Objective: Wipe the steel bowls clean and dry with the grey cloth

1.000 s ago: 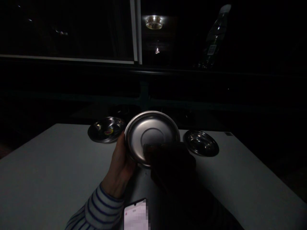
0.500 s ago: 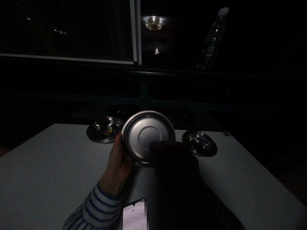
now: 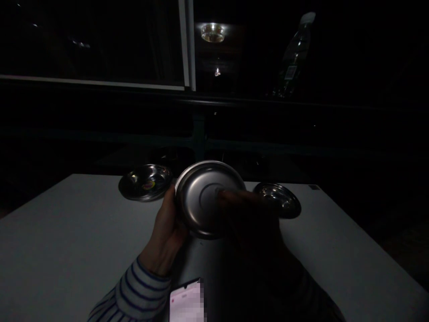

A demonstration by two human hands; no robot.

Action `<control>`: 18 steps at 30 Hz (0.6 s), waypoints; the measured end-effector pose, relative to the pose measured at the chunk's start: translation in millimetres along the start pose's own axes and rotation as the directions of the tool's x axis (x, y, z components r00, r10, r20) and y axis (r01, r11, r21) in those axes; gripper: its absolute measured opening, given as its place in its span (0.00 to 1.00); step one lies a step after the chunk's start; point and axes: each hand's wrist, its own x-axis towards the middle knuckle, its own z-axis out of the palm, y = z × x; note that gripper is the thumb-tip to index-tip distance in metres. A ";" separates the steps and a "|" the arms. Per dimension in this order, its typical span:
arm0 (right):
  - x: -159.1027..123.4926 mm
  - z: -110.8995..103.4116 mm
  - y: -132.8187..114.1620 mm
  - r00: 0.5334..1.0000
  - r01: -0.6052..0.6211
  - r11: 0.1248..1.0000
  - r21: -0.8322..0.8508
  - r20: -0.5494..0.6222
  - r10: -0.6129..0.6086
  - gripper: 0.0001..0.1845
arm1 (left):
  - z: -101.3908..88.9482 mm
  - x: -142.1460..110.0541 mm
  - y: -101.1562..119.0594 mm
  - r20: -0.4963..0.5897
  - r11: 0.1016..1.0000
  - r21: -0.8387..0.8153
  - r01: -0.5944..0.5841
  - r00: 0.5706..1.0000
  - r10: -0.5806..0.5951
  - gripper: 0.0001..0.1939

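Note:
A shiny shallow metal plate (image 3: 196, 197) is held up above the table with its round ringed base turned toward me. My left hand (image 3: 167, 228), in a striped sleeve, is closed on the plate's left edge, thumb along the rim. A pale rim behind the plate's upper left shows there may be more than one layer. Deep shadow covers my right hand (image 3: 251, 223), which lies over the right side of the plate. Its fingertips reach the base near the centre ring; whether they hold anything is too dark to see.
On the white table (image 3: 83, 250), stacked metal dishes (image 3: 145, 182) stand at the back left. More metal dishes (image 3: 278, 200) sit at the back right. A lit phone (image 3: 186, 302) lies at the near edge. A plastic bottle (image 3: 293, 62) stands beyond, by the dark window.
The plate has tilted and shifted slightly right and down, showing more pale rim at its upper left. My right hand has moved slightly up and right over its base.

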 end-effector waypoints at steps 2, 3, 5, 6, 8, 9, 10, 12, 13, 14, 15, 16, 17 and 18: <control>1.1 0.7 -1.9 0.999 0.028 0.999 0.035 0.021 -0.029 0.15 | 0.0 -0.9 -0.7 -0.003 1.000 0.028 0.010 1.000 -0.010 0.12; 1.6 1.0 -2.1 0.999 0.042 0.998 0.044 0.010 -0.043 0.15 | 0.1 -1.5 -0.9 -0.001 0.999 0.041 0.000 1.000 0.001 0.12; 2.0 1.5 -1.6 0.999 0.030 0.999 0.022 -0.023 -0.029 0.15 | 0.3 -2.7 -0.9 0.021 0.998 0.052 -0.022 1.000 0.021 0.12; 1.8 1.6 -1.3 0.999 0.011 1.000 0.002 -0.033 -0.011 0.15 | 0.4 -3.0 -0.9 0.027 0.998 0.057 -0.024 0.999 0.023 0.12; 1.2 1.9 -2.1 1.000 0.001 1.000 0.002 -0.003 -0.001 0.15 | 0.5 -3.1 -0.8 0.014 0.997 0.070 -0.014 1.000 0.013 0.11; 0.9 2.0 -3.1 1.000 0.001 1.000 0.027 0.021 -0.002 0.16 | 0.5 -2.9 -0.8 0.002 0.997 0.072 -0.005 1.000 0.005 0.11; 0.7 2.1 -4.2 0.999 0.004 0.999 0.053 0.040 -0.006 0.16 | 0.5 -2.4 -0.8 -0.010 0.997 0.071 -0.004 1.000 0.004 0.10; 0.8 2.3 -5.8 0.999 -0.004 0.998 0.065 0.042 0.001 0.16 | 0.7 -1.6 -1.0 -0.015 0.997 0.074 -0.008 1.000 0.009 0.11; 0.9 2.4 -6.1 1.000 -0.012 0.999 0.045 0.020 0.011 0.15 | 0.8 -1.3 -1.2 -0.017 0.997 0.080 -0.007 1.000 0.008 0.11; 1.0 2.6 -6.0 1.000 -0.014 1.000 0.021 -0.001 0.014 0.15 | 1.0 -1.2 -1.4 -0.020 0.996 0.092 -0.001 1.000 0.003 0.11; 1.0 3.0 -5.8 1.000 -0.018 1.000 0.000 -0.001 0.018 0.15 | 1.1 -1.4 -1.7 -0.023 0.995 0.104 0.009 1.000 -0.007 0.12; 0.8 3.5 -5.7 1.000 -0.018 1.000 -0.008 0.017 0.018 0.16 | 1.1 -1.6 -2.0 -0.027 0.994 0.111 0.024 0.999 -0.021 0.12; 0.6 4.2 -5.6 0.999 -0.003 1.000 0.002 0.045 0.003 0.17 | 1.0 -2.0 -2.2 -0.033 0.993 0.112 0.036 0.999 -0.032 0.12; 0.4 5.1 -5.6 0.998 0.016 1.000 0.017 0.067 -0.017 0.18 | 0.9 -2.4 -2.3 -0.037 0.993 0.110 0.039 0.999 -0.035 0.12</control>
